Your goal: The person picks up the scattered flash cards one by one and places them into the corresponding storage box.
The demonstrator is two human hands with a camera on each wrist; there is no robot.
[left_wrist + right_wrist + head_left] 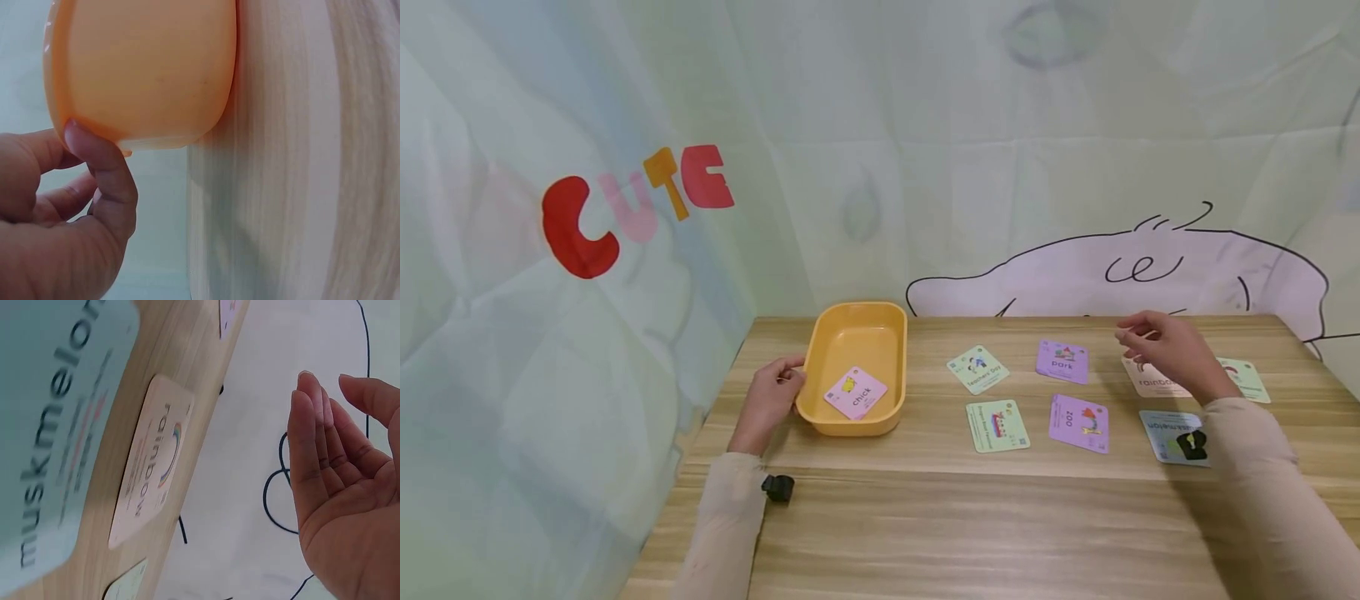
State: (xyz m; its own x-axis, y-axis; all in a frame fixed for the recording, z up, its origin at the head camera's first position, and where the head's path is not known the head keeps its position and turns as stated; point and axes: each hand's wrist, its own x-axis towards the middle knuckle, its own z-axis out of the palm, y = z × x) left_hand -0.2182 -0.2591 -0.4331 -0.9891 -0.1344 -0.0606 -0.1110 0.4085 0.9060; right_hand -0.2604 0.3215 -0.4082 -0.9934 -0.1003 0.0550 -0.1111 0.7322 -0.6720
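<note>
Reader: Which parts are largest?

Author: The printed backdrop (880, 125), beyond my left fingers (69, 195) and my right fingers (312, 456). Its coloured letters (559, 225), reading CUTE, appear to the upper left of my left fingers. Second in size, the wood-grained desk (970, 533) extends below both.

Reader: And the tray?

Author: The yellow tray (867, 346) stands on the desk, immediately right of my left fingers, which pinch its rim together with the thumb.

Reader: In what state are the right fingers?

Author: Raised above the desk, loosely extended, the thumb apart from the fingertips; they grip nothing.

Reader: The smallest parts?

Author: The cards. The chick card (859, 393) lies inside the tray, right of my left fingers. Between my two hands lie the Teachers' Day card (977, 369), the Dragon Boat card (997, 426), the park card (1062, 362) and the zoo card (1078, 423). Below my right fingers lies the rainbow card (1153, 385), partly hidden; the muskmelon card (1163, 437) lies nearer me than those fingers, and a green card (1247, 381) to their right.
</note>
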